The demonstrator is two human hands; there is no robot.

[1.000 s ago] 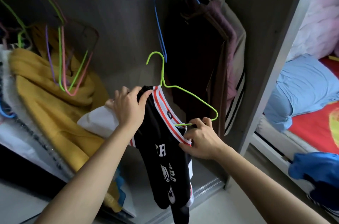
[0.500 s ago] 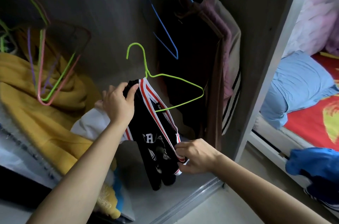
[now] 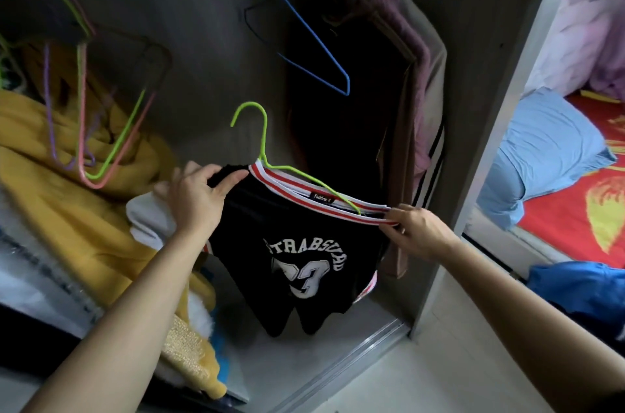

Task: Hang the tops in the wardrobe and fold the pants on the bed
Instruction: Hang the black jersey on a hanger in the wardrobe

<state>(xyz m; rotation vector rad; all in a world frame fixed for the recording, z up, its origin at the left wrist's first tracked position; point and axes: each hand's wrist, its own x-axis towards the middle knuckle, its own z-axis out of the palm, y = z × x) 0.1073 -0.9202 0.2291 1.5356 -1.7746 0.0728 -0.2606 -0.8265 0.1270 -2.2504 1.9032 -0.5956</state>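
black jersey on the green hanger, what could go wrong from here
1. The green hanger has its hook free, and its right arm seems to lie across the striped collar rather than inside a shoulder. The black jersey may slip off if the left hand or right hand lets go.
2. On the way up, the hook could snag the blue hanger hanging just above.
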